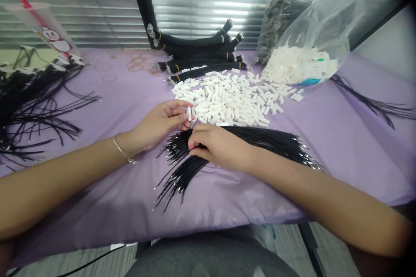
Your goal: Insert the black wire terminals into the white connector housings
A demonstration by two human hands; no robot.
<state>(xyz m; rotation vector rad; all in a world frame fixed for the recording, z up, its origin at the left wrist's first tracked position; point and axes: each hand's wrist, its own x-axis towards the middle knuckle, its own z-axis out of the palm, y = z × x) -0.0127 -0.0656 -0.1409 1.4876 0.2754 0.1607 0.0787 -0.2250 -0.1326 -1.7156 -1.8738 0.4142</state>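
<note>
Between the thumb and fingers of my left hand (165, 117) is a small white plastic connector housing (190, 114), held upright. My right hand (216, 143) lies over the loose black wires (276, 140), its thumb and fingertips pinched together near their left ends. Whatever sits in that pinch is hidden. Those wires have shiny metal tips at both ends and fan out at the lower left. Just behind both hands spreads a heap of white connector housings (230, 99).
Tied black wire bundles (201, 56) lie behind the heap. A clear bag (302, 62) of white pieces stands at back right. Wires with white connectors (35, 95) and a cup with a red straw (48, 30) are at left. Rubber bands (138, 60) lie near the window.
</note>
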